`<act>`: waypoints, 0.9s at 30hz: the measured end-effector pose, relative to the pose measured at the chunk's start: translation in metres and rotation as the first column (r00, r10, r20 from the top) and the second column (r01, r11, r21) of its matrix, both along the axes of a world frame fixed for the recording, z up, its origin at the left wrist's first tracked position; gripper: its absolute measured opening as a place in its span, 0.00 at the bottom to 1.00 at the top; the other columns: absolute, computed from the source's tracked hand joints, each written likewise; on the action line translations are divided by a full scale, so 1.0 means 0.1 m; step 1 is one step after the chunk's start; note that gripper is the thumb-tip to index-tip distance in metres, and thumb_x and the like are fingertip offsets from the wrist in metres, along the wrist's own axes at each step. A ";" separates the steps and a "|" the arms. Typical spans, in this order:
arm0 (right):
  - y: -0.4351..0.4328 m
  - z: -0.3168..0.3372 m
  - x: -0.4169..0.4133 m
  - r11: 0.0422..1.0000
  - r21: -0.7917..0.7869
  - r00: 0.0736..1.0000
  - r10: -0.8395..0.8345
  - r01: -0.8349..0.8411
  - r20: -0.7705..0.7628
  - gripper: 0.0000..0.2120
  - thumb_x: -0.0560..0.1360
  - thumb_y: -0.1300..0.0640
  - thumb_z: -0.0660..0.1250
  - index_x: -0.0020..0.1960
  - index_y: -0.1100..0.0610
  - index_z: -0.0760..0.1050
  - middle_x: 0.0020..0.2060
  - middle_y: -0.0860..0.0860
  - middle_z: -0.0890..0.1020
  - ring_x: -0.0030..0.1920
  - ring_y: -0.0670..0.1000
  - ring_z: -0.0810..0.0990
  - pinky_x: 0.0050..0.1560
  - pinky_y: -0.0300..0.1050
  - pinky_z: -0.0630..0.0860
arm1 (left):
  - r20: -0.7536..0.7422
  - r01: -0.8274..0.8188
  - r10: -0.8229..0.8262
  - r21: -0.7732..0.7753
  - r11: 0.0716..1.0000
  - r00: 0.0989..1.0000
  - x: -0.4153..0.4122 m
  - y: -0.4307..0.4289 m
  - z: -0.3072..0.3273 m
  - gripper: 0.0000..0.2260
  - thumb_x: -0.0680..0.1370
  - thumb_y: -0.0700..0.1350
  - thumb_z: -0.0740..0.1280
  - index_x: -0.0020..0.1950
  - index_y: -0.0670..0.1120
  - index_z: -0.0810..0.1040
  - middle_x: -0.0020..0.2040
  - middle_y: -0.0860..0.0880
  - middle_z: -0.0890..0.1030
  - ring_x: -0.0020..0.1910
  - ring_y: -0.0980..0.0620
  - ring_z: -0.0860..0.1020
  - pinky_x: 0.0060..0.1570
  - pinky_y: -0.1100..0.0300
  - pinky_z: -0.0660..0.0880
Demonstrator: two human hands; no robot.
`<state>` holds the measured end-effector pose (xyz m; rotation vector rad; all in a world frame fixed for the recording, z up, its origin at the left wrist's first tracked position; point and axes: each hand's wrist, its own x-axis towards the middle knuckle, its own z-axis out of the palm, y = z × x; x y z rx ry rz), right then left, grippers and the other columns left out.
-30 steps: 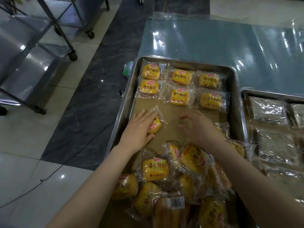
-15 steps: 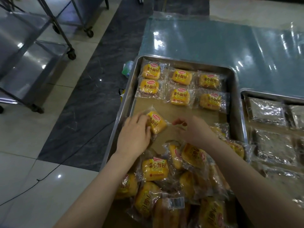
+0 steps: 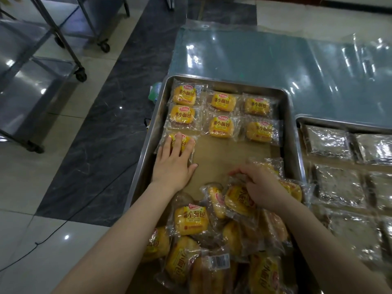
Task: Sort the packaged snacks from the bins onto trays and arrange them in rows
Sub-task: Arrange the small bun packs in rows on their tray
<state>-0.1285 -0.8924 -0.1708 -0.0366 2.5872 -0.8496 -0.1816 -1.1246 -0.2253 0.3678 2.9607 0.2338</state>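
Note:
A steel tray lined with brown paper holds two rows of yellow bread packets at its far end. My left hand lies flat with straight fingers on a yellow bread packet at the left of the tray, just below the second row. My right hand has curled fingers pinching the clear wrapper of a bread packet on top of a loose pile at the near end of the tray.
A second steel tray at the right holds several silvery grey packets. Clear plastic sheeting covers the blue table behind. Wheeled steel racks stand on the tiled floor at the left.
My left hand slid its packet up and left into place under the second row. My right hand dropped back onto the pile and took hold of a wrapper.

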 end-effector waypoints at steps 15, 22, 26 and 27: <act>-0.04 0.00 0.08 1.000 -0.018 0.992 0.015 -0.018 -0.129 0.15 0.70 0.68 0.59 0.37 0.48 0.68 0.40 0.44 0.72 0.43 0.45 0.71 0.40 0.36 0.64 | -0.040 -0.164 0.186 0.316 0.934 0.982 0.52 -0.19 0.16 0.23 0.79 0.52 0.59 0.73 0.52 0.63 0.72 0.49 0.67 0.71 0.50 0.64 0.66 0.56 0.61; -0.16 -0.20 -0.18 0.947 0.151 0.919 -0.225 0.285 -0.325 0.21 0.77 0.53 0.61 0.69 0.48 0.61 0.73 0.53 0.55 0.74 0.59 0.53 0.72 0.54 0.54 | 0.110 -0.266 0.245 0.514 0.816 0.963 0.92 -0.29 0.11 0.17 0.79 0.50 0.61 0.68 0.54 0.70 0.66 0.53 0.73 0.62 0.59 0.69 0.60 0.62 0.64; -0.17 -0.37 -0.14 0.916 0.401 0.969 0.093 0.006 -0.228 0.28 0.80 0.44 0.51 0.77 0.44 0.44 0.77 0.50 0.40 0.75 0.56 0.34 0.71 0.57 0.35 | 0.189 -0.227 0.160 0.426 0.876 0.969 0.99 -0.27 0.04 0.24 0.80 0.58 0.51 0.75 0.54 0.59 0.76 0.55 0.56 0.73 0.59 0.52 0.70 0.60 0.49; -0.17 -0.40 -0.11 0.895 0.444 0.969 0.145 -0.042 -0.201 0.28 0.80 0.43 0.47 0.77 0.44 0.42 0.78 0.51 0.41 0.75 0.56 0.35 0.71 0.58 0.35 | 0.190 -0.198 0.131 0.396 0.897 0.973 1.00 -0.27 0.03 0.25 0.80 0.59 0.49 0.75 0.52 0.58 0.76 0.55 0.52 0.73 0.60 0.49 0.70 0.60 0.45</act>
